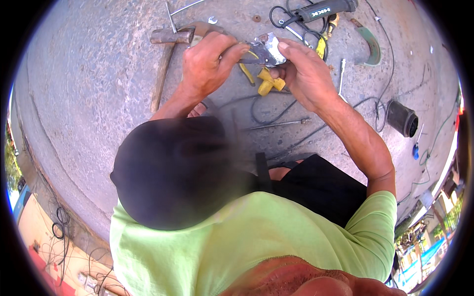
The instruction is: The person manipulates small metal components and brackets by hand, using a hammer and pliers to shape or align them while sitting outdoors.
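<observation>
Above the concrete floor, my right hand [308, 74] grips a small metal piece [270, 48], silvery-white on one face and dark on the other. Its thumb lies on the bright face, and the fingers curl beneath. Opposite it, my left hand [210, 61] is closed, thumb and forefinger pinching a dark flat strip [249, 61] that reaches toward the metal piece. Whether strip and piece are joined or only touching, I cannot tell. Just below them on the floor lies a yellow three-way plug adapter [270, 82], with a thin curved yellow thing [247, 74] beside it.
A hammer [173, 36] lies beyond my left hand, near a T-handle wrench [171, 17] and a small spanner [212, 20]. At the far right are a corded power tool [326, 10] and a curved green piece [370, 47]. Cables cross toward a dark cylinder [402, 118].
</observation>
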Motion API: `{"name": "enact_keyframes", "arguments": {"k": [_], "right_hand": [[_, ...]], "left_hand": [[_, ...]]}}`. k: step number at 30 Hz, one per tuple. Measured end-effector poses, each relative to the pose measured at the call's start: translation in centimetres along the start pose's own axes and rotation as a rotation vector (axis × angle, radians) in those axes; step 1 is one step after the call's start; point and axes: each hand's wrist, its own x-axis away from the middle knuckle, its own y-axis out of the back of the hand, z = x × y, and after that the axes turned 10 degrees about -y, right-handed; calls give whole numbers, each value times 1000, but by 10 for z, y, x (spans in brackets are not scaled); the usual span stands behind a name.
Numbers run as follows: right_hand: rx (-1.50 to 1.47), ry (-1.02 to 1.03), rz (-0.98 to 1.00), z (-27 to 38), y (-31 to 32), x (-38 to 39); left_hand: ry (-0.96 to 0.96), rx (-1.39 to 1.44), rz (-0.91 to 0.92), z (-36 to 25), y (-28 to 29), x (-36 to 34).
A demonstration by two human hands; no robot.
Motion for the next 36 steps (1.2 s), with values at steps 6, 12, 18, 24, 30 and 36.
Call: {"name": "enact_keyframes", "arguments": {"k": [6, 12, 18, 24, 30, 36], "right_hand": [[83, -6, -57, -6, 6, -3], [223, -10, -89, -7, 12, -3], [360, -36, -99, -3, 13, -3], [550, 51, -106, -3, 13, -4], [587, 58, -127, -22, 13, -6], [595, 40, -132, -49, 27, -1]], "left_hand": [[26, 5, 81, -1, 1, 1], [28, 38, 208, 3, 3, -1], [103, 84, 344, 5, 7, -4], [143, 101, 336, 2, 6, -7], [625, 618, 435, -9, 7, -6], [710, 787, 681, -1, -10, 20]]}}
